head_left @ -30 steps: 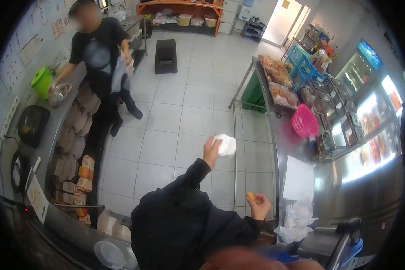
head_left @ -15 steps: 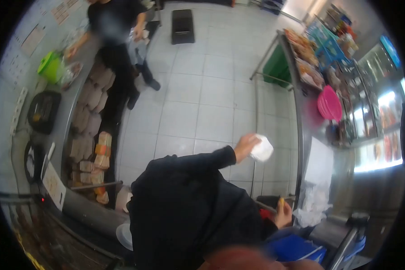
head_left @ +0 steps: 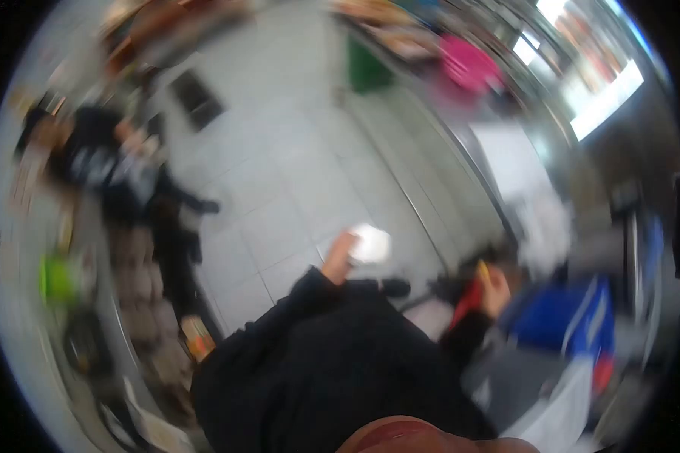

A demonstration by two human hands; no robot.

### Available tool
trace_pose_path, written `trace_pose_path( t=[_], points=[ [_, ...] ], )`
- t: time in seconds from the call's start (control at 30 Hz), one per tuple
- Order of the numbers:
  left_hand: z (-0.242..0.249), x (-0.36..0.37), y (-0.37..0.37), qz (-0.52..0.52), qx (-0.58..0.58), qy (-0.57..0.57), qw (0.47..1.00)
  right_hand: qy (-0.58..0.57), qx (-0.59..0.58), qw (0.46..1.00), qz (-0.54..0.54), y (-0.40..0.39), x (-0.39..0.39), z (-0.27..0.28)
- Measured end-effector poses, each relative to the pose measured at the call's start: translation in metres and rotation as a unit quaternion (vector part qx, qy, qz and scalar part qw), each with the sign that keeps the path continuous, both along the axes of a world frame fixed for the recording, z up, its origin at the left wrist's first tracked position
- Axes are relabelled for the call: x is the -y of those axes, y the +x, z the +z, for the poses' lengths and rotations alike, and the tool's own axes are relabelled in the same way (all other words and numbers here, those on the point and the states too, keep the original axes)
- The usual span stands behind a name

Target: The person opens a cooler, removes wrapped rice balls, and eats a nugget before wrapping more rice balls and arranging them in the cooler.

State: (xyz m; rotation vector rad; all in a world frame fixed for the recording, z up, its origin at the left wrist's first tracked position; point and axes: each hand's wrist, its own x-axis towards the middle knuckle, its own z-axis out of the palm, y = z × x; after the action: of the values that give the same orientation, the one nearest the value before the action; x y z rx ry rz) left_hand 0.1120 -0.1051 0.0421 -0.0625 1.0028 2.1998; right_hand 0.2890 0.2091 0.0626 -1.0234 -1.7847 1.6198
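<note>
My left hand (head_left: 339, 258) is held out in front of my body, closed on a small white rounded object (head_left: 372, 244). Blur hides whether it is a cup, a tub or a folded wad. Lower and to the right, my right hand (head_left: 496, 294) pinches a small yellow piece (head_left: 483, 269), too small to name. Beside that hand is something red (head_left: 467, 303), and a blue bag or box (head_left: 548, 313) lies just right of it.
A co-worker (head_left: 113, 162) in dark clothes stands by the left counter, near a bright green container (head_left: 55, 279). The right-hand counter bears a pink basin (head_left: 470, 66), a white board (head_left: 506, 151) and crumpled plastic (head_left: 540, 234). A black mat-like object (head_left: 195, 98) lies on the tiled floor (head_left: 295, 174).
My view has swung round and blurred. Both hands appear further left or higher in it, still holding the white object and the yellow piece. More of the blue item shows at right.
</note>
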Motion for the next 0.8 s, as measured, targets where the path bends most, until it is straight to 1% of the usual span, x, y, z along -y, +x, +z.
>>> trace_pose_path(
  t=[0.03,0.07,0.1,0.13,0.17,0.2,0.23,0.27,0.3,0.33,0.37,0.4,0.43,0.47,0.5,0.53,0.57,0.6,0.63,0.67,0.7,0.73,0.77,0.8],
  points=[
    [0.001,-0.002,0.000,-0.006,0.000,0.014,1.000,0.045,-0.017,0.999,-0.007,0.004,0.003,-0.018],
    [-0.008,-0.004,-0.010,-0.062,0.021,-0.026,0.998,-0.014,0.005,1.000,0.021,0.005,0.008,-0.018],
    [0.023,-0.018,-0.005,-0.079,0.026,-0.060,0.995,-0.003,0.041,0.999,0.014,0.011,0.004,-0.053],
    [0.017,-0.036,-0.013,-0.108,0.022,-0.068,0.992,-0.103,-0.020,0.994,0.009,0.012,0.008,-0.077],
    [0.014,-0.049,-0.018,-0.121,0.018,-0.079,0.989,-0.080,-0.036,0.996,0.005,0.011,0.020,-0.084],
    [0.017,-0.066,-0.022,-0.136,-0.002,-0.085,0.987,-0.084,-0.003,0.996,0.020,0.013,0.027,-0.101],
    [0.019,-0.093,-0.027,-0.142,-0.026,-0.090,0.985,-0.107,0.003,0.994,0.034,0.015,0.031,-0.108],
    [0.022,-0.117,-0.029,-0.138,-0.049,-0.098,0.984,-0.144,-0.035,0.989,0.000,0.014,0.040,-0.105],
    [0.009,-0.144,-0.037,-0.142,-0.124,-0.102,0.977,-0.087,0.025,0.995,0.045,0.021,0.037,-0.131],
    [0.006,-0.170,-0.045,-0.114,-0.358,-0.179,0.909,-0.114,0.013,0.992,0.045,0.019,0.046,-0.117],
    [0.004,-0.207,-0.055,-0.044,-0.501,-0.155,0.850,-0.172,-0.063,0.983,0.029,0.017,0.050,-0.117],
    [-0.037,-0.257,-0.064,-0.016,-0.632,-0.270,0.726,-0.120,0.044,0.991,0.040,0.013,0.050,-0.092],
    [-0.025,-0.294,-0.074,0.011,-0.683,-0.223,0.695,-0.112,0.003,0.992,0.055,0.012,0.042,-0.087],
    [-0.010,-0.331,-0.082,0.038,-0.731,-0.176,0.659,-0.015,0.164,0.965,0.202,0.010,0.006,-0.086],
    [-0.019,-0.368,-0.095,0.037,-0.763,-0.202,0.613,-0.008,0.034,0.995,0.095,0.017,0.001,-0.122],
    [-0.055,-0.425,-0.110,0.045,-0.797,-0.151,0.583,-0.034,0.021,0.996,0.077,0.020,-0.020,-0.125],
    [-0.057,-0.454,-0.115,0.104,-0.851,-0.158,0.490,-0.046,0.035,0.995,0.080,0.020,-0.040,-0.118],
    [-0.025,-0.450,-0.116,-0.086,-0.853,-0.239,0.456,-0.051,0.052,0.995,0.076,0.021,-0.055,-0.120],
    [-0.054,-0.465,-0.119,-0.020,-0.869,-0.238,0.434,-0.053,0.064,0.994,0.077,0.020,-0.064,-0.119],
    [-0.080,-0.480,-0.120,-0.067,-0.855,-0.234,0.458,-0.050,0.071,0.993,0.078,0.021,-0.072,-0.117],
    [-0.088,-0.488,-0.112,-0.052,-0.849,-0.231,0.472,-0.048,0.086,0.992,0.076,0.021,-0.081,-0.113],
    [-0.094,-0.489,-0.102,-0.042,-0.842,-0.231,0.486,-0.021,0.086,0.991,0.097,0.019,-0.092,-0.110],
    [-0.097,-0.486,-0.097,-0.031,-0.833,-0.234,0.500,0.038,0.072,0.987,0.141,0.016,-0.107,-0.109],
    [-0.097,-0.480,-0.099,-0.066,-0.850,-0.230,0.470,0.114,0.057,0.973,0.191,0.012,-0.121,-0.110]
  ],
)
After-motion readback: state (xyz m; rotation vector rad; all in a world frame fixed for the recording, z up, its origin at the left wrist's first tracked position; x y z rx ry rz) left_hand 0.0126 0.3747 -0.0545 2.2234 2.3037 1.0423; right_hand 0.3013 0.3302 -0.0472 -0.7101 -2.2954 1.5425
